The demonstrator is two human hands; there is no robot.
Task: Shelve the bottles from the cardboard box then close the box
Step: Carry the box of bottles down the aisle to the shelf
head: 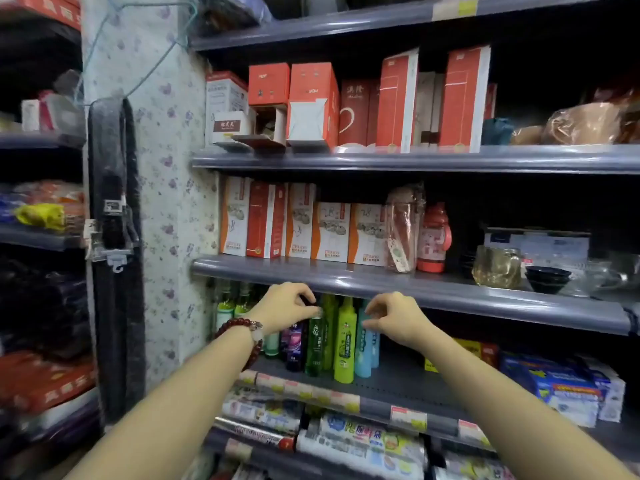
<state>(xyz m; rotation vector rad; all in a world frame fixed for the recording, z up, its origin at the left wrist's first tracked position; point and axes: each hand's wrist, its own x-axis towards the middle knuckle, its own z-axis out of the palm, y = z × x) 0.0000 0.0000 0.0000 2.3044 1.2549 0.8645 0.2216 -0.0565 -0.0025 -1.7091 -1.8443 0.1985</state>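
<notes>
- The left hand (285, 308), with a bead bracelet (239, 327) on its wrist, reaches under the front lip of the shelf above; its fingers (313, 308) are curled and pinch the cap of the dark green bottle (314, 344)
- The right hand (394, 318) reaches in beside it, thumb and fingers bent round the top of the light blue bottle (363, 351), which it grips near the cap
- Both bottles stand upright on the bottle shelf (398, 382), near its front edge and toward its left end
- Between them stands a lime green bottle (345, 341), upright, just beside the light blue one and touched by neither hand
- Left of the dark green bottle stands a purple bottle (296, 344), partly hidden behind the left wrist
- Further back toward the left rear corner of the same shelf stand clear green-capped bottles (225, 306), close together
- At the right end of that shelf lie blue packets (561, 386), with yellow and red packs (478, 351) behind
- The front edge of the shelf carries a row of price tags (408, 415)
- The shelf above (346, 277) holds orange and white boxes (301, 223), a red flask (433, 237) and glassware
- The cardboard box is out of view
</notes>
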